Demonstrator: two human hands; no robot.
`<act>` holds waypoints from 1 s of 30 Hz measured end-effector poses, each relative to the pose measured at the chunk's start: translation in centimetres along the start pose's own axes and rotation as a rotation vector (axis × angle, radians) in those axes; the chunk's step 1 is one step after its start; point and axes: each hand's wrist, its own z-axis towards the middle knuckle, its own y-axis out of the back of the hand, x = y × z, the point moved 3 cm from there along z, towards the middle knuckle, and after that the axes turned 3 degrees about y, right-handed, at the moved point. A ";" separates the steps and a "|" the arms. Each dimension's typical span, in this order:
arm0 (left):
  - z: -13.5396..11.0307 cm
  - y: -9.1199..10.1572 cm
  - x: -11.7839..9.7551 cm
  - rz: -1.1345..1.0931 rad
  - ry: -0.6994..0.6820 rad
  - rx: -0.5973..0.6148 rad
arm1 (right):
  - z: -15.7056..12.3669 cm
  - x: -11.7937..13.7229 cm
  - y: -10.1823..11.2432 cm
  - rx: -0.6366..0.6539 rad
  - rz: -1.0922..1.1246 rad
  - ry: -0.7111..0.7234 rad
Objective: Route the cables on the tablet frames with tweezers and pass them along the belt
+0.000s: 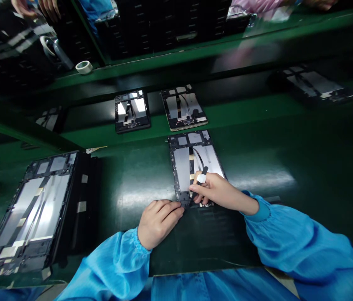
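Green bench (126,179); left hand (160,221), grip unclear, should brace the open tablet (181,167) while right hand (215,190) pinches a dark tool (205,170)

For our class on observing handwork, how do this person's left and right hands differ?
The right hand curls around a dark tool with a white band; no tool shows in the left hand. The right hand is over the opened device; the left hand is mostly beside it, at its near left corner. Both emerge from blue sleeves.
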 end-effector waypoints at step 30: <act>-0.1 -0.1 0.0 0.065 -0.033 0.103 | -3.0 -1.4 1.8 -0.195 -0.173 0.181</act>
